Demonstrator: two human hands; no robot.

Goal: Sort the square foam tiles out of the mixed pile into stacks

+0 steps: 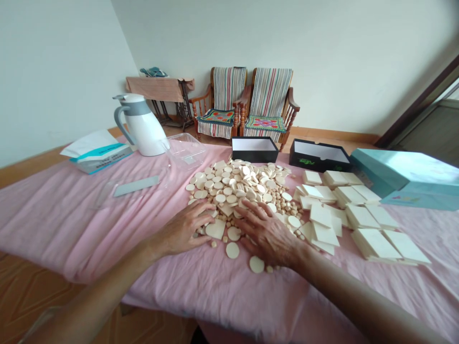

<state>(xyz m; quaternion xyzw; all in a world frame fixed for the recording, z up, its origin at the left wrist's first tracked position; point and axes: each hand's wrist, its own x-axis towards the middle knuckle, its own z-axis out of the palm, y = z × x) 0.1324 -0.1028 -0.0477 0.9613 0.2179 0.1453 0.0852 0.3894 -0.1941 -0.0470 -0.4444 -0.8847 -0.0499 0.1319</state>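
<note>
A heap of pale wooden discs (220,198) mixed with small wooden beads (287,206) spreads over the middle of the table. At the heap's near left edge lies my left hand (186,227), fingers spread, beside a square wooden piece (216,229). My right hand (267,233) rests with fingers apart on the near side of the heap, over discs and beads. Neither hand is gripping anything that I can see; what lies under the right palm is hidden. Two loose discs, one of them a round disc (232,250), lie between and below the hands.
Stacks of square wooden tiles (373,243) stand on the right, near a light blue box (405,177). Behind the heap are two black boxes (254,155). A white jug (145,126), a tissue pack (102,157) and a clear plastic container (186,150) sit left on the pink cloth (71,229).
</note>
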